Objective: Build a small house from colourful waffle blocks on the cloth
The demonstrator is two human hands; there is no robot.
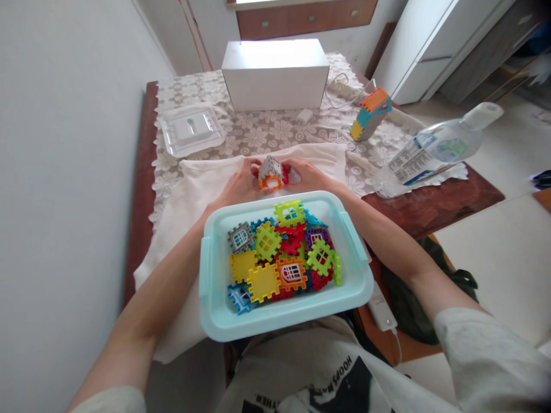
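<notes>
Between my two hands is a small block structure [271,168] of interlocking plastic panels, grey on top, orange at the front and red at the right side. My left hand [245,182] has its fingers closed round the left side. On the right side my right hand [305,174] grips it near the red part. Both hands are over a white cloth [196,183]. Nearer to me, a light blue tub [284,321] holds loose interlocking panels, among them a yellow panel [264,282], an orange window panel [291,273] and a grey window panel [241,237].
A white box [275,89] stands at the back of the table, with a clear plastic lid [191,129] to its left. To the right are an assembled block tower [370,113] and a tilted-looking clear bottle [430,152]. A lace tablecloth [258,135] covers the tabletop.
</notes>
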